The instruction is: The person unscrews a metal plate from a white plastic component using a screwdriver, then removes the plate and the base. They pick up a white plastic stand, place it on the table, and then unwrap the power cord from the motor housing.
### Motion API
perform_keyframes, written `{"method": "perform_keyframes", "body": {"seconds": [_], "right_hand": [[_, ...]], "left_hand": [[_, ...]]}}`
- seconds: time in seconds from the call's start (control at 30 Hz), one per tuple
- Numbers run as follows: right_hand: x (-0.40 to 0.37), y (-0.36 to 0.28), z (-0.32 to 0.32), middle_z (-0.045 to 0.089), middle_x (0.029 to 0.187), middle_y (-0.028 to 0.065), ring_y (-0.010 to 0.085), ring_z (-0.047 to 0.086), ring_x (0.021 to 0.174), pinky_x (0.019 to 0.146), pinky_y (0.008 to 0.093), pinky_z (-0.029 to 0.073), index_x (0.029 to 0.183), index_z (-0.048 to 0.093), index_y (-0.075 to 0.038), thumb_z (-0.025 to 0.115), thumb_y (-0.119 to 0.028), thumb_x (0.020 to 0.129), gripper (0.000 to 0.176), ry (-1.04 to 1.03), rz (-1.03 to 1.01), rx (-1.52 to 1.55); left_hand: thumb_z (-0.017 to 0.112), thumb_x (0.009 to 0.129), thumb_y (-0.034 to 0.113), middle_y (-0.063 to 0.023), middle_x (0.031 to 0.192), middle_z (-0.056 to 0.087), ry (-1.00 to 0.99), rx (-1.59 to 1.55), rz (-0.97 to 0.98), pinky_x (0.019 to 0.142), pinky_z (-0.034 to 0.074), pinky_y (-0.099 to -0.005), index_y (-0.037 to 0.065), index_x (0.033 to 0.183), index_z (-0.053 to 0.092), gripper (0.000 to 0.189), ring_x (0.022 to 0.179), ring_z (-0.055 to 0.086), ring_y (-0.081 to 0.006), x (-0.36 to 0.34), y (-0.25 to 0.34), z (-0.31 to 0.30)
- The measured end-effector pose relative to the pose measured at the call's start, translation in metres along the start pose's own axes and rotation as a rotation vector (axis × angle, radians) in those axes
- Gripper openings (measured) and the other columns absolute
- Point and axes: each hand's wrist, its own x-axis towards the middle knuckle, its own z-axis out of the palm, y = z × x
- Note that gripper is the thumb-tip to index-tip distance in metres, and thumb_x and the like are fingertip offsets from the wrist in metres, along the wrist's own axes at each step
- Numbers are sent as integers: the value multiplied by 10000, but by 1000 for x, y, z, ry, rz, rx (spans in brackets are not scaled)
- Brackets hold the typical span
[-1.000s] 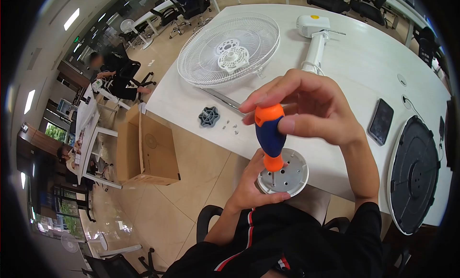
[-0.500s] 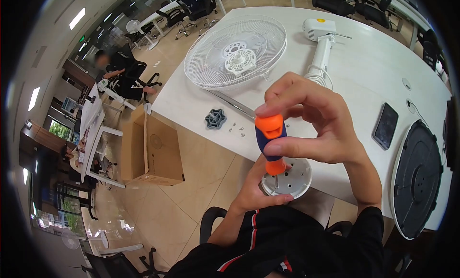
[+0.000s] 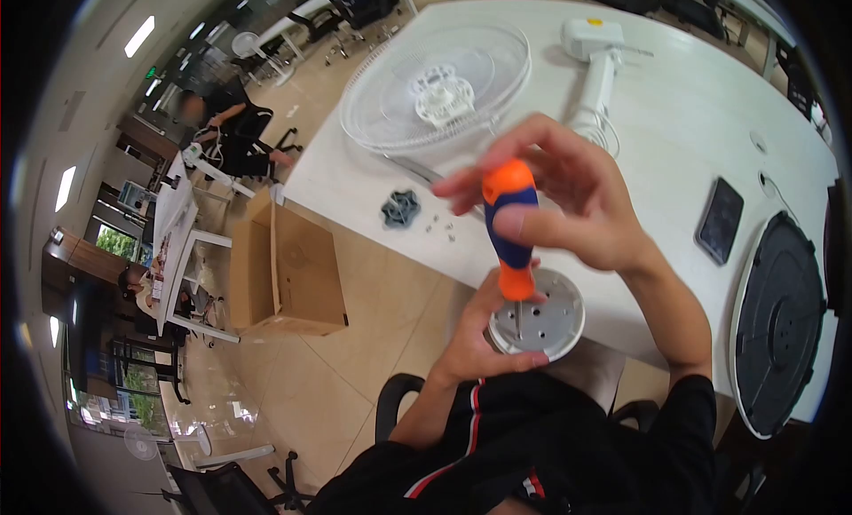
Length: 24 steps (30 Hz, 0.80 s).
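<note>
An orange and blue screwdriver [image 3: 512, 226] stands nearly upright, its shaft tip down at a round white-rimmed grey part [image 3: 548, 324] with several holes. My right hand [image 3: 572, 200] is round the screwdriver's handle, thumb against the blue grip, index finger stretched out past the top. My left hand [image 3: 484, 337] grips the round part at its left side, with the thumb along the lower rim. Small screws [image 3: 441, 231] and a dark knob-like part [image 3: 400, 209] lie on the white table [image 3: 355, 182] to the left. Where the shaft tip meets the part is too small to tell.
A fan grille [image 3: 435, 89], a white fan motor with its pole [image 3: 593, 40], a phone [image 3: 720, 220] and a round black base plate [image 3: 777, 328] are on the table. An open cardboard box [image 3: 302, 275] stands on the floor at left. A person [image 3: 232, 129] sits further back.
My right hand's fingers have spread from their pinch on the handle. The screwdriver's top has risen in view. The round part shows slightly further right and more of it is visible.
</note>
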Motion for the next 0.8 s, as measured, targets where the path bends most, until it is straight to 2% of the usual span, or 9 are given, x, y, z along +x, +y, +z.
{"method": "perform_keyframes", "body": {"seconds": [0.07,0.13,0.17,0.23,0.33,0.37,0.5,0.63,0.8], "right_hand": [[3,-1,-7,649,1302,323,369,695,1147,999,462,546,1227,554,-69,674,-76,870,377,-82,202,347],[6,6,-15,623,1321,355,382,687,1149,982,462,549,1226,540,-95,630,-85,854,383,-155,89,358],[5,7,-12,674,1285,261,309,698,1107,938,427,565,1244,586,-98,682,-91,876,380,-111,57,384],[1,6,-14,683,1209,141,242,679,1130,923,398,591,1211,649,-80,790,-219,880,386,-61,78,179],[4,-3,-31,674,1230,94,215,647,1187,967,404,586,1280,657,-66,788,-224,940,397,-225,-109,122],[2,5,-24,676,1230,95,214,649,1183,975,397,583,1301,649,-64,773,-209,953,398,-187,-156,20],[4,9,-23,677,1243,127,201,654,1175,962,340,588,1374,593,-19,735,-161,977,444,-210,-62,218],[-3,-26,5,684,1233,140,204,671,1146,922,344,603,1381,580,-17,802,-242,924,556,-30,-55,-209],[-5,-28,-7,686,1219,133,216,666,1147,922,372,599,1355,596,-28,812,-270,900,559,-111,-71,-172]], "left_hand": [[951,646,313,-201,1495,492,-28,71,74,1156,352,-448,36,1228,661,707,1368,484,-354,0,-8,-3],[953,639,309,-206,1506,490,5,11,34,1152,362,-444,21,1233,658,723,1389,473,-351,-3,-9,-1],[953,639,308,-206,1504,492,10,15,31,1147,367,-441,17,1233,657,724,1387,476,-347,-6,-11,-2],[952,638,305,-206,1500,495,14,41,66,1139,379,-434,9,1232,656,727,1383,482,-340,-3,-14,-2],[949,637,305,-215,1501,491,59,2,7,1124,392,-435,2,1225,656,723,1368,497,-335,-3,-11,2],[954,631,311,-221,1500,489,31,56,7,1127,389,-440,2,1228,654,736,1364,505,-334,-3,-11,0],[936,606,401,-264,1523,441,16,90,26,1105,424,-441,39,1220,655,766,1346,523,-351,-1,-17,0],[951,618,340,-252,1483,481,49,22,4,1112,409,-453,10,1241,639,771,1365,500,-354,-2,-11,6],[952,614,326,-237,1483,484,30,34,13,1095,431,-448,6,1251,629,782,1357,510,-348,-3,-15,5]]}}
